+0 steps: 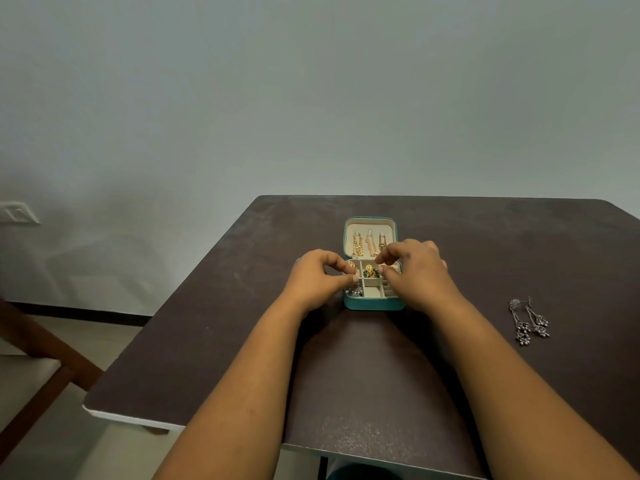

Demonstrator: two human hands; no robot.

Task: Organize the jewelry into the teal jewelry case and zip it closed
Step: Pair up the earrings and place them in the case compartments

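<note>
The teal jewelry case [374,304] lies open in the middle of the dark table [221,334], its cream lid up at the back with gold chains [369,244] hanging inside. Gold and green pieces [371,271] and a silver piece [355,291] sit in the tray compartments. My left hand [317,282] is at the case's left side, its thumb and forefinger curled around the left compartment with a gold piece [352,266]. My right hand [414,271] hovers over the right compartments, fingers curled and pinching over the tray; what it holds is hidden.
A pair of long silver dangling earrings [529,322] lies on the table at the right. A wooden chair [38,368] stands at the left of the table. A grey wall is behind, with a switch plate [17,213] at the left.
</note>
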